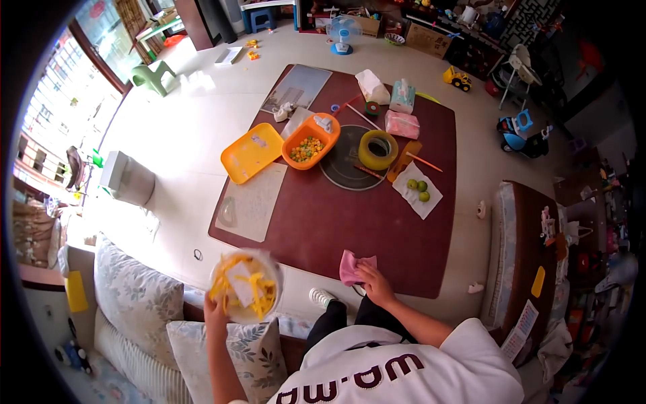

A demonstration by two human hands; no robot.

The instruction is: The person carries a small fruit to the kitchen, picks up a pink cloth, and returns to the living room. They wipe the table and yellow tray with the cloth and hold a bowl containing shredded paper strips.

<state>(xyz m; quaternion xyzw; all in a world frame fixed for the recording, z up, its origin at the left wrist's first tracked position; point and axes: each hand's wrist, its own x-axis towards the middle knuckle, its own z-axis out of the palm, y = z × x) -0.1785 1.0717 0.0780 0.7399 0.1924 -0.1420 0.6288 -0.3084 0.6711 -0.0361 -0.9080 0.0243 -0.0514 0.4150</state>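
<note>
My left hand point(215, 318) grips the edge of a round whitish bowl point(278, 281), held out beyond the table's near left edge, over the sofa and floor. Inside it lie yellow strips that look like peel point(259, 296) and a white piece of paper point(241, 283); motion blurs them slightly. My right hand point(373, 279) is closed on a pink cloth point(349, 266), pressed against the near edge of the dark red table point(323, 236). Some of its fingers are hidden by the cloth and the hand itself.
On the table are an orange tub point(332, 138) of small colored pieces, a yellow tray point(245, 158), a tape roll point(367, 156), green fruits point(422, 187) on paper and tissue packs point(402, 125). Sofa cushions point(138, 283) lie left, a grey bin point(128, 178) beyond.
</note>
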